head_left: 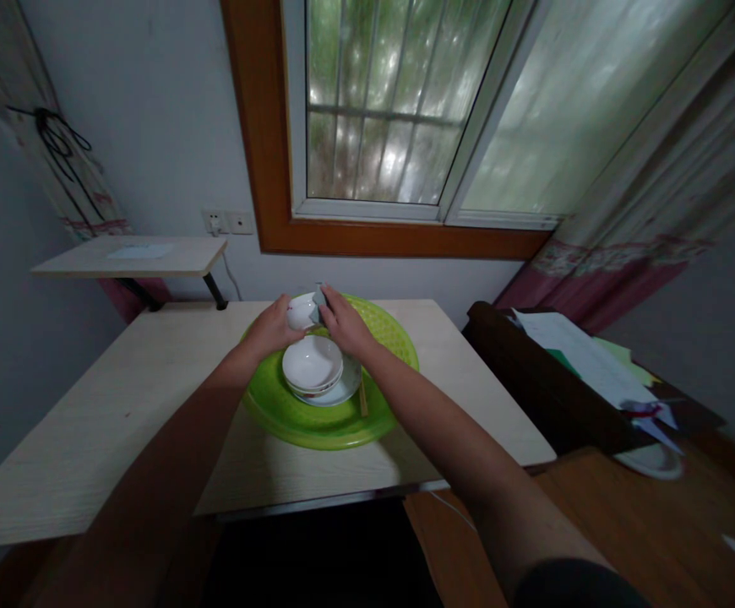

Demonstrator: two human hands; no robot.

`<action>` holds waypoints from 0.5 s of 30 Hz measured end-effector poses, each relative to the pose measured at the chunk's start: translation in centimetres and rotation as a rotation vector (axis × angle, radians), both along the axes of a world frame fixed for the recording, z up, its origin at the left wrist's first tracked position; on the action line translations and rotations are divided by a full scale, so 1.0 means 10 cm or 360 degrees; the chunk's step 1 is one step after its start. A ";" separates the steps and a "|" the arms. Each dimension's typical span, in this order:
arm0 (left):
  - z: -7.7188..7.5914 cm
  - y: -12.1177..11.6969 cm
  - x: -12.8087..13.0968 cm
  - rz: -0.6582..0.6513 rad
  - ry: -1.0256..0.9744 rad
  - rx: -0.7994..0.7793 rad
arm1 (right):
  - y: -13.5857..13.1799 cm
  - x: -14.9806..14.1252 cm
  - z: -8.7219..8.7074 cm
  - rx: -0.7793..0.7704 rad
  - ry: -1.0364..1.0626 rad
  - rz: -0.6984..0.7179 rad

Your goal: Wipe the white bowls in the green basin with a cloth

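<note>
The left hand [272,328] pinches a bowl [300,313]; the right hand [345,323] holds a grey cloth [318,298] against it. If the left grip slips, it could hit the stack [313,363] just below.

Holding a small white bowl [301,312] in the left hand [272,328]; gripping a grey cloth-like piece [320,297] against it with the right hand [347,324]; reaching over a green basket [269,414] bearing stacked bowls [312,363] on a white plate [345,388], with chopsticks [363,400] just beside; facing a barred window [380,101] beyond the pale desk [101,405].
</note>
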State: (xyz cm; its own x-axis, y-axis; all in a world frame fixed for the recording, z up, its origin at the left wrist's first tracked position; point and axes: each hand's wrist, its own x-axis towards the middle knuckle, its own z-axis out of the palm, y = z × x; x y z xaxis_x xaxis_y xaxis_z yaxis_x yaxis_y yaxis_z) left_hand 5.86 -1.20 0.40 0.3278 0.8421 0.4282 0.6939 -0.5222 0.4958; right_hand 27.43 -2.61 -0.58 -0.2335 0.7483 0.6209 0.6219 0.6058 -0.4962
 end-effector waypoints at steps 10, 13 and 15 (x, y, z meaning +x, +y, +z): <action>-0.03 0.02 0.01 -0.0092 0.0019 0.0079 | -0.23 -0.12 0.18 0.0243 -0.0450 0.0221; -0.01 0.01 0.02 -0.0096 0.0025 0.0087 | -0.29 -0.16 0.21 0.0252 -0.0575 0.0246; 0.00 0.00 0.03 -0.0083 0.0020 0.0080 | -0.30 -0.16 0.22 0.0244 -0.0590 0.0248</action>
State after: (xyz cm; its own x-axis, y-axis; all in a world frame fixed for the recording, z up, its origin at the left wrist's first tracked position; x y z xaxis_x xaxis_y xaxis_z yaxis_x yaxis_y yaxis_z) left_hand 6.13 -1.21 0.42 0.3760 0.8013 0.4653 0.6712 -0.5817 0.4595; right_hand 25.79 -5.61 1.62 -0.5649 0.5921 0.5748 0.6364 0.7560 -0.1534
